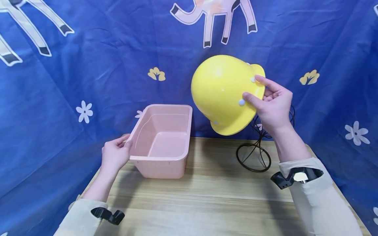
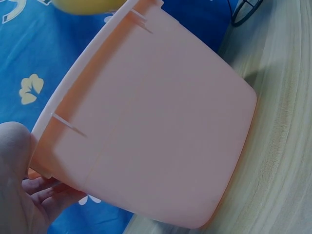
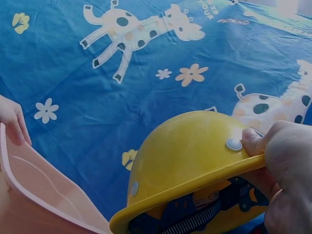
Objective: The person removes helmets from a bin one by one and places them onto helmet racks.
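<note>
R grip [image 1: 276,106], thumb & fingers nearly closed, pinches yellow hard hat [image 1: 222,91] by brim, mid-air nr dark wire stand [image 1: 259,142]; L grip [image 1: 116,153] likewise pinches rim of pink bin [image 1: 163,168].

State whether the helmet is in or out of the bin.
Out: in the head view, the right hand holds the yellow helmet up, right of the pink bin.

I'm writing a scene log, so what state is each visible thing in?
Yellow hard hat: held up, tilted, right hand gripping its brim
Pink plastic bin: empty, open-topped, left hand gripping its rim
Dark wire stand: upright, partly hidden
Printed blue cloth: hanging, creased
Wrist cameras: strapped on
</note>
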`<state>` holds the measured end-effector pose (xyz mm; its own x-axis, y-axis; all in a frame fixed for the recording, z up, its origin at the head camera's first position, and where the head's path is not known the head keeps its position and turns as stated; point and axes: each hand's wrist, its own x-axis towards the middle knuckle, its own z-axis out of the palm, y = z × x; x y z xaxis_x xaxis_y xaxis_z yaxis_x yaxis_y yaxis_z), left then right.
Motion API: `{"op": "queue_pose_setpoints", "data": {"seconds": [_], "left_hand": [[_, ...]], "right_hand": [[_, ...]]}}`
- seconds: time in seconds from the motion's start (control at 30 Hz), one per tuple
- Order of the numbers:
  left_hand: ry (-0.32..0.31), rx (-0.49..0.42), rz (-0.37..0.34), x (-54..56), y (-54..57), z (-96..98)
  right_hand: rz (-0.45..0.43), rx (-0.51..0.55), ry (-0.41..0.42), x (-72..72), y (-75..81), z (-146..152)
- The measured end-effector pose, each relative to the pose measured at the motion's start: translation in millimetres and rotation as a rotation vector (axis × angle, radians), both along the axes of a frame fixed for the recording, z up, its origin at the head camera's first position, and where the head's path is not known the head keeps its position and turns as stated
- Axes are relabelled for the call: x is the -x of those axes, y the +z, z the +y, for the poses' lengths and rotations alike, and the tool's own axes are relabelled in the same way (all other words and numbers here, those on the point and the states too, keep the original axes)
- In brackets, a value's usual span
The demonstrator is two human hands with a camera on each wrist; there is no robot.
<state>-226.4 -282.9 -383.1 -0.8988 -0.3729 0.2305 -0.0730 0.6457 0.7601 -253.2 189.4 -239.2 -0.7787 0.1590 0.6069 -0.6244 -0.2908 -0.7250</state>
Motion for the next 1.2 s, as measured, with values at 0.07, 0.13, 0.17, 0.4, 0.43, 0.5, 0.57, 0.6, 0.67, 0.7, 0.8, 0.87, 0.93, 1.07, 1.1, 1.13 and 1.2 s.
{"op": "queue_pose_setpoints", "data": {"seconds": [0.07,0.13,0.17,0.4,0.43,0.5,0.57,0.6,0.67,0.7,0.8,0.87,0.93,1.07,1.1,1.13,1.2], "left_hand": [[0.002,0.000,0.005,-0.3,0.4,0.3],[0.001,-0.001,0.011,-0.9,1.1,0.6],[-0.001,-0.004,0.014,-1.1,1.6,0.8],[0.003,-0.002,0.015,-0.7,4.0,-0.4],[0.007,-0.006,0.014,-0.9,4.4,0.0],[0.006,-0.014,0.011,-1.2,5.2,1.2],[0.005,-0.016,0.009,-0.9,5.4,2.3],[0.004,-0.018,0.010,-0.8,5.4,3.0],[0.004,-0.022,0.013,-0.9,5.8,4.3],[0.004,-0.020,0.012,-0.8,5.8,4.7],[0.004,-0.027,0.012,0.0,5.4,5.1],[0.003,-0.028,0.009,0.5,5.4,5.0],[0.000,-0.026,0.010,1.4,5.0,4.5],[-0.009,-0.011,0.019,2.1,4.6,4.0],[-0.011,-0.008,0.017,1.6,4.7,4.1],[-0.011,-0.005,0.014,1.3,4.3,4.0],[-0.007,0.003,0.007,-0.2,3.8,4.1]], "right_hand": [[0.003,0.010,-0.013,-0.9,0.3,5.7],[0.009,0.023,-0.025,-1.9,0.2,11.4],[0.014,0.032,-0.032,-2.3,0.0,14.1],[0.032,0.062,-0.060,-3.1,-4.7,29.7],[0.028,0.067,-0.063,-3.3,-5.4,31.6],[0.020,0.086,-0.068,-3.8,-6.5,35.9],[0.007,0.111,-0.073,-4.5,-7.0,40.6],[0.005,0.123,-0.075,-4.8,-7.3,43.2],[-0.002,0.145,-0.073,-5.4,-7.7,48.7],[-0.005,0.155,-0.072,-5.5,-7.9,51.5],[-0.001,0.184,-0.076,-5.5,-9.7,60.4],[0.000,0.205,-0.083,-5.5,-11.2,66.3],[-0.002,0.220,-0.094,-5.9,-13.6,72.0],[-0.021,0.247,-0.112,-8.6,-19.9,83.0],[-0.033,0.257,-0.113,-9.6,-21.8,85.4],[-0.042,0.271,-0.111,-10.3,-23.9,87.8],[-0.063,0.298,-0.110,-11.7,-28.6,92.2]]}}
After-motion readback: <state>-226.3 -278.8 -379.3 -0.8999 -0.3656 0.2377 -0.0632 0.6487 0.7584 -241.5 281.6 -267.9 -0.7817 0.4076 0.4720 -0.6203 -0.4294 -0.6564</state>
